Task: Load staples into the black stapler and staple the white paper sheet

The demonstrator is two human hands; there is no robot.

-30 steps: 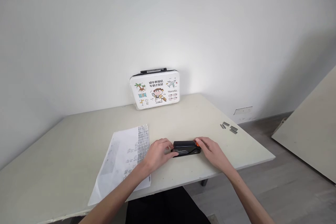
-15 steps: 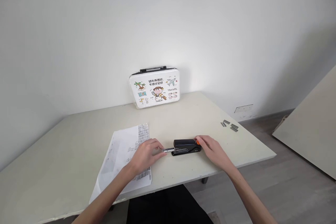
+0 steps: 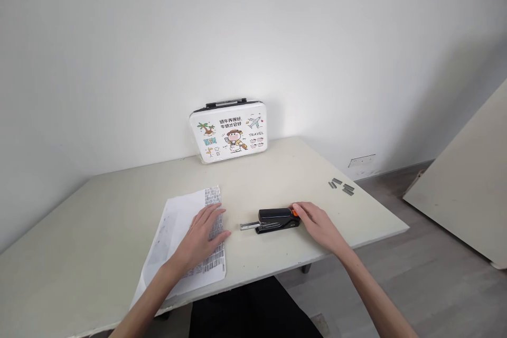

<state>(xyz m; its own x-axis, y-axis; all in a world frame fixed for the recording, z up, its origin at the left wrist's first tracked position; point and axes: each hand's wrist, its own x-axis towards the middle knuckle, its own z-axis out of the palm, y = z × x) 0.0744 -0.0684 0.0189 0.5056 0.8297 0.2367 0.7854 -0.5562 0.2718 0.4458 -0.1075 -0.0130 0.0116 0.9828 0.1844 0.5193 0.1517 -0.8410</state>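
A black stapler (image 3: 277, 219) with an orange rear button lies on the table, its metal staple tray (image 3: 249, 226) sticking out at the left end. My right hand (image 3: 315, 223) grips the stapler's rear end, fingers around the orange part. Over the printed paper sheets (image 3: 174, 222) is my left hand (image 3: 202, 237), fingers spread and holding nothing; whether it touches the paper I cannot tell. Several grey staple strips (image 3: 343, 186) lie apart from both hands, toward the table's right edge.
A white cartoon-printed case (image 3: 232, 134) with a black handle stands at the back of the pale table (image 3: 119, 211), close to the wall. A socket plate (image 3: 361, 160) sits low on the wall. At the far right a pale panel (image 3: 463, 179) stands on the floor.
My left hand has let go of the protruding staple tray and moved left over the paper, its fingers opening. My right hand stays on the stapler. The view has shifted slightly.
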